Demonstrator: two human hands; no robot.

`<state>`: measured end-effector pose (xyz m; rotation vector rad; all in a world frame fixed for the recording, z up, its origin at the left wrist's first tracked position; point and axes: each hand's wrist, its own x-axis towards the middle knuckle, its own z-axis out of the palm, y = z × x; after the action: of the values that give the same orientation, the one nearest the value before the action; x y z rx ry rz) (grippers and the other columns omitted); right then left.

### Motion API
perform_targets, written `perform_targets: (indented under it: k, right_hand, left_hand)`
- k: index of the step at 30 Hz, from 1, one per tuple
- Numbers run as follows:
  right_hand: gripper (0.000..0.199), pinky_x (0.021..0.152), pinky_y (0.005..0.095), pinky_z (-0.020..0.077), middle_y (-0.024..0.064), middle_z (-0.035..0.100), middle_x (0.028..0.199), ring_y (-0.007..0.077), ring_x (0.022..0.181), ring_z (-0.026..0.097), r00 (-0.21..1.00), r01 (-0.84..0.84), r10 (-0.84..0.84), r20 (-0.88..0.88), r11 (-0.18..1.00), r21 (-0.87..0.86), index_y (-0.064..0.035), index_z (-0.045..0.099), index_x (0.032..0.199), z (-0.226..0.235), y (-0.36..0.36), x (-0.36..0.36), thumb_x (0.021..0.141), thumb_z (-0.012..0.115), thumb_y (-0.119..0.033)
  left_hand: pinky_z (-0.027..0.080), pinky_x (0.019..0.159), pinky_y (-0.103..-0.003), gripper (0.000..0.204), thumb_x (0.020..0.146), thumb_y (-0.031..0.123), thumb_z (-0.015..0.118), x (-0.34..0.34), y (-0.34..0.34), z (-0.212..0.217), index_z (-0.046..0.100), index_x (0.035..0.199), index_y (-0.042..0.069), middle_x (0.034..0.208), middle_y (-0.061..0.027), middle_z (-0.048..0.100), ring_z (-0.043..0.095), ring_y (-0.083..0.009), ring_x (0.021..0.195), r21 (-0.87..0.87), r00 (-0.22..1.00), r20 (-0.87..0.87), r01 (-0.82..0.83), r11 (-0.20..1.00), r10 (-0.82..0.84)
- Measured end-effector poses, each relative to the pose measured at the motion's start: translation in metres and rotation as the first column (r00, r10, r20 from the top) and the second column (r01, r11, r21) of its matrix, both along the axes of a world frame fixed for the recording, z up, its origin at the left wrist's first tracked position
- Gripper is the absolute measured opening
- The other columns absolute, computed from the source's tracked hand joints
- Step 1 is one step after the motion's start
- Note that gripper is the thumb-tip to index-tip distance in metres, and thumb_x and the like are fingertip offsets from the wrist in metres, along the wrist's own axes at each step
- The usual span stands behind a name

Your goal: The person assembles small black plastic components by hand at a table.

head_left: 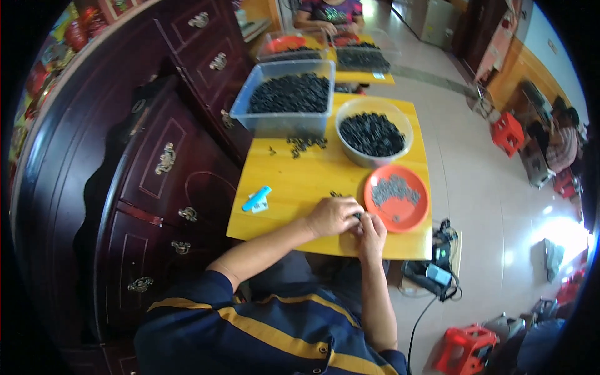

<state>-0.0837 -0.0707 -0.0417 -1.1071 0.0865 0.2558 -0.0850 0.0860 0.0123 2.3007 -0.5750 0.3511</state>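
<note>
Several dark pieces (302, 147), yellow table (300, 178), tiled floor (465, 169)

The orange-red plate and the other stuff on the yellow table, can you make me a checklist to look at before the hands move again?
1. Grey pieces in the orange-red plate: ok, small grey pieces lie in it.
2. Plate well away from the edge: not ok, its rim is close to the right edge of the yellow table.
3. Black pieces all in tubs: not ok, some loose pieces lie in front of the bluish tub.
4. Left hand and right hand together: ok, their fingertips meet beside the plate.
5. Firm grip on the small dark piece there: cannot tell, fingers hide most of it.
</note>
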Motion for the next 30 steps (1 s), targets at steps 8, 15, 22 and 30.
perform_targets:
  k: [8,15,22,30]
  right_hand:
    - [0.016,0.063,0.0214,0.0479,-0.0025,0.059,0.077,0.0056,0.067,0.054,0.999,0.021,-0.019,-0.026,0.998,0.067,-0.0038,0.064,0.091,-0.002,-0.004,0.001,0.099,0.058,-0.016]
    - [0.017,0.064,0.0205,0.0479,-0.0021,0.060,0.078,0.0054,0.067,0.055,1.000,-0.001,0.003,-0.026,0.997,0.071,-0.0039,0.064,0.090,0.005,-0.001,0.000,0.099,0.057,-0.016]
    - [0.016,0.062,0.0210,0.0475,-0.0018,0.058,0.076,0.0056,0.064,0.052,0.999,-0.027,0.027,0.026,1.000,0.006,-0.0043,0.063,0.091,-0.010,-0.009,0.002,0.100,0.058,-0.016]
    - [0.019,0.062,0.0225,0.0460,0.0013,0.060,0.076,0.0080,0.067,0.053,0.982,-0.101,0.119,0.146,0.987,-0.122,-0.0006,0.061,0.089,-0.002,0.000,-0.008,0.100,0.058,-0.015]
  left_hand:
    - [0.055,0.069,-0.038,0.018,0.078,0.014,0.074,0.007,-0.004,-0.004,0.069,0.094,0.007,0.088,-0.0086,0.068,0.068,-0.0292,0.080,0.003,1.000,0.004,-0.007,1.000,0.007]
    - [0.054,0.069,-0.038,0.017,0.077,0.013,0.075,0.005,-0.002,0.000,0.070,0.093,0.007,0.087,-0.0084,0.068,0.067,-0.0300,0.080,-0.004,1.000,-0.024,-0.006,1.000,0.006]
    - [0.052,0.066,-0.041,0.022,0.079,0.017,0.073,0.001,-0.004,0.010,0.069,0.099,0.008,0.086,-0.0102,0.064,0.065,-0.0293,0.073,-0.036,0.996,-0.089,0.028,0.999,-0.031]
    - [0.052,0.069,-0.042,0.014,0.079,0.013,0.067,0.003,0.021,0.011,0.068,0.091,0.006,0.085,-0.0130,0.067,0.067,-0.0317,0.079,0.014,0.979,-0.200,0.048,0.999,-0.045]
